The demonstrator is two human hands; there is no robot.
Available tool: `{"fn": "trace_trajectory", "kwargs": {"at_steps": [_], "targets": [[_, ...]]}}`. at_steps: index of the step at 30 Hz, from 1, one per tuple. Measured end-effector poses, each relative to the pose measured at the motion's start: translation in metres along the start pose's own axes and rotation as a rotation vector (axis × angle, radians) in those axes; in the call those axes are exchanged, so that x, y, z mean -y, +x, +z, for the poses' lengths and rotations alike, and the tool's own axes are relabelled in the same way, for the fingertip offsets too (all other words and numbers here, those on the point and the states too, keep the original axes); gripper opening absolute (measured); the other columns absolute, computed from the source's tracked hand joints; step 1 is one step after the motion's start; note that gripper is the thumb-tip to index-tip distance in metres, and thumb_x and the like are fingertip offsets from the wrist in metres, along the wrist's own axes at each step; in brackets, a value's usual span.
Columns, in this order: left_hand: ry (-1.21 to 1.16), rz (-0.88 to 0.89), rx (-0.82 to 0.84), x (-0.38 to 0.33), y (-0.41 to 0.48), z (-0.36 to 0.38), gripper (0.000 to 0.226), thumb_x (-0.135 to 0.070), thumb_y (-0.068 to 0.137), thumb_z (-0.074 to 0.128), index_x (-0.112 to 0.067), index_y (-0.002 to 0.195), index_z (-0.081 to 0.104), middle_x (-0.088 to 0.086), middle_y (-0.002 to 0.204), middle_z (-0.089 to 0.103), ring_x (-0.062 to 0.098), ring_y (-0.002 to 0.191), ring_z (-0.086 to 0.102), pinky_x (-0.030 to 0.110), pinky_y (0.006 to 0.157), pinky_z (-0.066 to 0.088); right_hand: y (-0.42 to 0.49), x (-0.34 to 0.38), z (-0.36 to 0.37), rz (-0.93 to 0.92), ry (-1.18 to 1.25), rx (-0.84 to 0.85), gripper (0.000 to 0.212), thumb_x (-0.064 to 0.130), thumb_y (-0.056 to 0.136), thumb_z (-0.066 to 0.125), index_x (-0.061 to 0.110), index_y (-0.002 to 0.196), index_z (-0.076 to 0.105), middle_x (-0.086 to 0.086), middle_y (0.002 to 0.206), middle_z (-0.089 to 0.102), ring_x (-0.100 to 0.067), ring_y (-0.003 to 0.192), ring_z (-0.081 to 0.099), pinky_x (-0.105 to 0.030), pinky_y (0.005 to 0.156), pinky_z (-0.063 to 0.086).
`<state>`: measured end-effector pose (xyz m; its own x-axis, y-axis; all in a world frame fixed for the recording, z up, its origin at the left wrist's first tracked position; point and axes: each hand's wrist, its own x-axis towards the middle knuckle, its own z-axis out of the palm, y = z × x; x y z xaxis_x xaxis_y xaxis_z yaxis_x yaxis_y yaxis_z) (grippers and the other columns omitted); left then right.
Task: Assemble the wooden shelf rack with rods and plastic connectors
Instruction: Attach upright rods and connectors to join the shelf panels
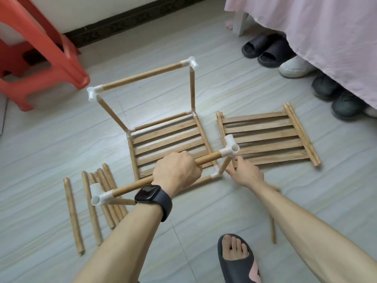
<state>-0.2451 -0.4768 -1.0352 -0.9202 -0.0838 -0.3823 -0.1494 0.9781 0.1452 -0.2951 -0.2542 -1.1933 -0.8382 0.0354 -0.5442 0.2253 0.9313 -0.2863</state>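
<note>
Wooden top rod (126, 188) of the rack (142, 77) is clenched by the left hand (176, 170), just beyond a slippered foot (234, 260), while the right hand (244, 172) reaches to the near corner post, its grasp too blurred to tell. Six loose rods (91, 207) lie left and one under the right arm; seven white connectors (230, 149) show, and two slatted panels (263, 139), one fitted, one loose. Pale tiled floor (40, 150) carries everything, with one orange stool (51, 58), five shoes (269, 56) and a pink bedcover (316, 37) beyond.

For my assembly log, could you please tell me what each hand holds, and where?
Left hand grips the near top rod at mid-length. Right hand reaches the front upright rod; grip unclear.
</note>
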Motion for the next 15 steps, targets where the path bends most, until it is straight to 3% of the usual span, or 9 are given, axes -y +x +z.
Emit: {"fn": "trace_trajectory", "kwargs": {"at_steps": [4, 6, 8, 10, 12, 13, 15], "targets": [[0.013, -0.037, -0.014, -0.002, 0.006, -0.005, 0.027, -0.043, 0.091, 0.049, -0.022, 0.075, 0.056, -0.002, 0.074, 0.06, 0.022, 0.066, 0.058, 0.033, 0.058, 0.044, 0.005, 0.012, 0.007, -0.011, -0.106, 0.07, 0.045, 0.039, 0.098, 0.052, 0.02, 0.133, 0.033, -0.016, 0.132, 0.06, -0.04, 0.124, 0.055, -0.047, 0.092, 0.044], [0.004, -0.048, -0.014, -0.002, 0.008, -0.007, 0.027, -0.04, 0.09, 0.05, -0.021, 0.073, 0.057, -0.002, 0.072, 0.06, 0.021, 0.065, 0.058, 0.032, 0.055, 0.043, 0.002, 0.014, 0.005, -0.005, -0.115, 0.097, 0.054, 0.034, 0.093, 0.054, 0.019, 0.139, 0.029, -0.017, 0.129, 0.06, -0.04, 0.123, 0.055, -0.046, 0.093, 0.044], [-0.009, -0.068, -0.017, -0.003, 0.008, -0.009, 0.026, -0.039, 0.09, 0.052, -0.022, 0.073, 0.062, -0.003, 0.072, 0.06, 0.02, 0.065, 0.057, 0.03, 0.052, 0.04, -0.007, 0.011, -0.008, 0.004, -0.111, 0.117, 0.054, 0.039, 0.085, 0.056, 0.022, 0.133, 0.037, -0.011, 0.11, 0.068, -0.034, 0.11, 0.062, -0.042, 0.085, 0.047], [-0.003, -0.089, -0.041, -0.007, 0.005, -0.009, 0.025, -0.039, 0.09, 0.054, -0.023, 0.074, 0.063, -0.004, 0.072, 0.06, 0.019, 0.064, 0.056, 0.029, 0.051, 0.038, -0.017, 0.001, -0.026, 0.007, -0.131, 0.117, 0.037, 0.038, 0.075, 0.051, 0.033, 0.112, 0.05, 0.0, 0.08, 0.073, -0.022, 0.083, 0.068, -0.035, 0.075, 0.048], [0.01, -0.112, -0.076, -0.009, -0.002, -0.008, 0.025, -0.039, 0.091, 0.055, -0.023, 0.072, 0.06, -0.004, 0.07, 0.059, 0.018, 0.061, 0.055, 0.028, 0.049, 0.036, -0.032, -0.005, -0.048, 0.021, -0.181, 0.07, 0.032, 0.041, 0.068, 0.048, 0.035, 0.098, 0.06, 0.005, 0.063, 0.072, -0.017, 0.068, 0.069, -0.029, 0.07, 0.046], [0.013, -0.114, -0.095, -0.01, -0.005, -0.007, 0.026, -0.038, 0.092, 0.054, -0.023, 0.071, 0.057, -0.004, 0.07, 0.059, 0.018, 0.06, 0.055, 0.028, 0.048, 0.036, -0.04, -0.008, -0.061, 0.024, -0.211, 0.02, 0.033, 0.046, 0.069, 0.047, 0.036, 0.096, 0.063, 0.005, 0.066, 0.073, -0.017, 0.07, 0.07, -0.029, 0.068, 0.045], [0.023, -0.101, -0.115, -0.012, -0.014, -0.005, 0.026, -0.036, 0.093, 0.051, -0.022, 0.071, 0.054, -0.004, 0.069, 0.059, 0.017, 0.06, 0.055, 0.028, 0.049, 0.038, -0.055, -0.016, -0.084, -0.004, -0.321, -0.127, 0.039, 0.059, 0.083, 0.045, 0.038, 0.108, 0.066, -0.001, 0.094, 0.077, -0.025, 0.094, 0.07, -0.033, 0.077, 0.048]]}}
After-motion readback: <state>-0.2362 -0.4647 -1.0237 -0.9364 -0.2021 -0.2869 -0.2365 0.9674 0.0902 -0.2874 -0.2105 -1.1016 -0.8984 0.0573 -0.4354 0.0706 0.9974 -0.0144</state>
